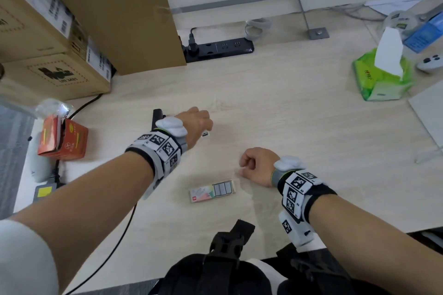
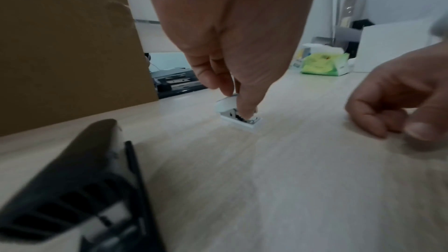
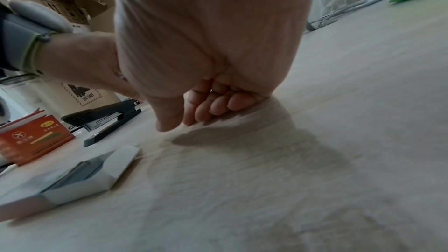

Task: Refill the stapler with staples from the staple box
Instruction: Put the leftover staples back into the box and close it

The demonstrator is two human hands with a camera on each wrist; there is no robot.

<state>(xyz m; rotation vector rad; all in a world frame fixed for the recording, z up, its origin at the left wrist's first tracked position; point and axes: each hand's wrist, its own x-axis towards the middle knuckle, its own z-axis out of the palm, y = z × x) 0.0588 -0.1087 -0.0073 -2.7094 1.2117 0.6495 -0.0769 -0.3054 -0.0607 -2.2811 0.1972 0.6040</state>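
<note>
My left hand [image 1: 203,130] [image 2: 238,101] reaches down on a small white stapler [image 1: 205,134] [image 2: 243,124] in the middle of the desk. Thumb and forefinger pinch it at its raised lid and metal inside. A black stapler [image 1: 157,114] [image 2: 72,179] [image 3: 109,119] lies shut just left of that wrist, mostly hidden in the head view. The staple box [image 1: 212,190] [image 3: 80,177] lies open near the front, with grey staple strips showing. My right hand [image 1: 244,166] [image 3: 194,118] [image 2: 387,122] rests on the desk right of the box, fingers curled into the palm with nothing visible in them.
Cardboard boxes [image 1: 48,31] stand along the back left, with a black power strip [image 1: 218,49] beside them. A red carton [image 1: 63,139] sits at the left edge, over a black cable [image 1: 115,235]. A green tissue pack [image 1: 381,79] lies at the far right.
</note>
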